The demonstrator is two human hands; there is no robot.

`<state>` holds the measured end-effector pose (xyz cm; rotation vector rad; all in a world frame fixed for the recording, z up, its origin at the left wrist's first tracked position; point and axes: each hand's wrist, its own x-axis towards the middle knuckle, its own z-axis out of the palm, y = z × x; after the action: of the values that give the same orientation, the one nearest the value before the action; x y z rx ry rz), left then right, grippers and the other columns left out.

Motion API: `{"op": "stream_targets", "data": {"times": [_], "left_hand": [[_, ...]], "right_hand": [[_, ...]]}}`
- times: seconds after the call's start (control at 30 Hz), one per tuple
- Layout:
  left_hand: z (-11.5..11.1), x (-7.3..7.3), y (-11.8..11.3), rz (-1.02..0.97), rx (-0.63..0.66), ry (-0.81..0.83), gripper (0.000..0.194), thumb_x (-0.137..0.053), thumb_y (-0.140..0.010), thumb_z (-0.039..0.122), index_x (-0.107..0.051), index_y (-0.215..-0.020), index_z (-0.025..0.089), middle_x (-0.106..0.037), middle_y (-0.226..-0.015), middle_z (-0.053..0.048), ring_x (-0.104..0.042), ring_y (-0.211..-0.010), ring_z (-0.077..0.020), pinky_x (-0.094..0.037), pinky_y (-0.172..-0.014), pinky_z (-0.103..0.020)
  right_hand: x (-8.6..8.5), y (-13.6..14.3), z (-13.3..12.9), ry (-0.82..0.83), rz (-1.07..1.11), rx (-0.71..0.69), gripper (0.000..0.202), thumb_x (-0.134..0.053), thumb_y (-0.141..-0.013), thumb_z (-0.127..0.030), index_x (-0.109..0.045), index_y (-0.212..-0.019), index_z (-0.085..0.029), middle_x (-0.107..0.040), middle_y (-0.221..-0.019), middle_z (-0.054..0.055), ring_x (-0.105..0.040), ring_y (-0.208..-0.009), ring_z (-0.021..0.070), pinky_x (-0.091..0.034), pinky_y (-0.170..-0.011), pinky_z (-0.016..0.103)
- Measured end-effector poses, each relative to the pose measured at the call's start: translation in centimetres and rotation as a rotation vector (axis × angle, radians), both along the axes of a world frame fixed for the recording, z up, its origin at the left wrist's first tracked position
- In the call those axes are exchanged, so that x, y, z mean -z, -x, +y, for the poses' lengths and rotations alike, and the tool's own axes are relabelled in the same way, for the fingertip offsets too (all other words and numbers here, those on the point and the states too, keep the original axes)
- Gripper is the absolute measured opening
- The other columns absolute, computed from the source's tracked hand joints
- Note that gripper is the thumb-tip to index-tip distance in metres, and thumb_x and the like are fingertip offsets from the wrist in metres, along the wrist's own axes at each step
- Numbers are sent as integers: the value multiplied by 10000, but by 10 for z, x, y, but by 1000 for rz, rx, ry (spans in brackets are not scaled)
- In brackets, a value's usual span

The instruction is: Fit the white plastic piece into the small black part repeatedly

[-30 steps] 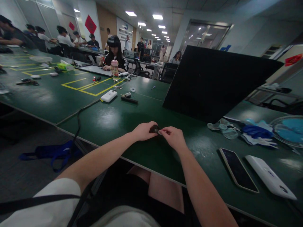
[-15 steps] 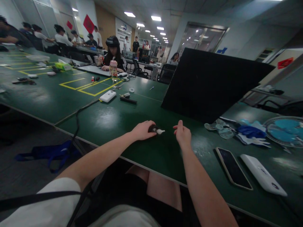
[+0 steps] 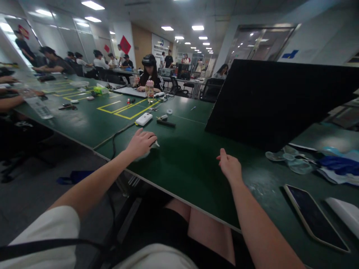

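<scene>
My left hand [image 3: 141, 144] is closed around a small bottle, its fingers covering most of the body. The bottle's pale pointed nozzle [image 3: 157, 144] sticks out past the fingertips to the right, just over the green tabletop [image 3: 182, 168]. Well to the right, my right hand [image 3: 231, 166] hovers over the same table with its fingers curled in and one digit pointing up. Whatever those fingers may hold is hidden from this angle.
A large black panel [image 3: 275, 104] stands tilted at the right. A phone [image 3: 315, 216] and a white device [image 3: 344, 215] lie near my right forearm. Ahead are a white power bank [image 3: 144, 119], a dark bar [image 3: 166, 122] and a tape roll [image 3: 169, 111]. A person sits opposite.
My left hand has moved left, carrying the bottle away from my right hand. The right hand keeps nearly the same pose. The camera has turned slightly left.
</scene>
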<state>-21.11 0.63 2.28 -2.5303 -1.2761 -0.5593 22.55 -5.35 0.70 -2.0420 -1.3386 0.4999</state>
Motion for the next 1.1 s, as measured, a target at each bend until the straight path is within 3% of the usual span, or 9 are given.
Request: {"op": "stream_targets", "data": {"times": [0.1,0.2,0.27,0.37,0.47,0.57,0.73,0.97,1.1], "left_hand": [[-1,-1,19,103,79,-16,434,-564,-850,138,-664,-1241,296,-633,-1383,-97,-562,-1290,-304,-243,-1204,-588],[3,6,30,-4,-22,5,457,-570,-828,114,-666,-1237,295,-621,-1403,-92,-551,-1306,-305,-264,-1203,-571],[10,13,34,-224,-213,37,491,-614,-794,122,-637,-1262,267,-619,-1398,-102,-563,-1291,-308,-337,-1173,-539],[27,28,32,-692,-481,154,506,-643,-818,215,-544,-1314,213,-651,-1321,-116,-631,-1177,-255,-485,-1047,-425],[46,41,11,-1021,-487,313,510,-616,-880,305,-456,-1347,180,-667,-1278,-112,-666,-1099,-187,-532,-957,-327],[60,46,-27,-1002,-359,448,504,-609,-912,353,-431,-1351,183,-694,-1223,-103,-686,-1061,-177,-539,-927,-311],[53,39,-121,-568,-227,551,520,-606,-930,452,-433,-1354,204,-708,-1199,-144,-710,-1051,-263,-541,-900,-382],[-34,24,-281,-269,243,626,527,-542,-966,469,-390,-1403,217,-726,-1138,-140,-737,-966,-280,-571,-758,-363],[-71,17,-329,-224,318,615,543,-529,-961,509,-424,-1382,182,-718,-1113,-163,-726,-973,-310,-582,-761,-406]], "right_hand": [[2,-2,3,26,-9,-6,715,-296,-941,-774,-727,-902,-205,-699,-775,102,-643,-706,246,-464,-617,358],[6,-5,4,14,-22,-13,512,-475,-935,-651,-719,-990,-204,-712,-871,114,-649,-737,258,-480,-611,360],[9,-7,5,-38,-19,10,366,-641,-866,-462,-690,-1128,-212,-716,-980,115,-658,-780,267,-498,-622,362],[13,-11,5,-132,34,48,503,-702,-765,-280,-633,-1259,-218,-709,-1028,114,-660,-784,274,-516,-626,372],[14,-11,4,-189,74,35,448,-685,-775,-281,-658,-1218,-219,-714,-999,113,-661,-779,278,-526,-641,386],[9,-7,0,-189,70,18,361,-658,-804,-286,-691,-1158,-221,-725,-992,106,-669,-802,277,-534,-670,392],[-5,-2,-10,-227,72,56,334,-603,-852,-297,-703,-1161,-222,-735,-981,83,-677,-813,254,-534,-704,377],[-17,-22,-12,-480,58,306,343,-540,-897,-400,-725,-1083,-180,-744,-980,102,-665,-861,250,-482,-773,350],[-20,-29,-11,-549,48,355,521,-428,-955,-609,-722,-933,-179,-738,-886,105,-647,-822,246,-442,-753,333]]}}
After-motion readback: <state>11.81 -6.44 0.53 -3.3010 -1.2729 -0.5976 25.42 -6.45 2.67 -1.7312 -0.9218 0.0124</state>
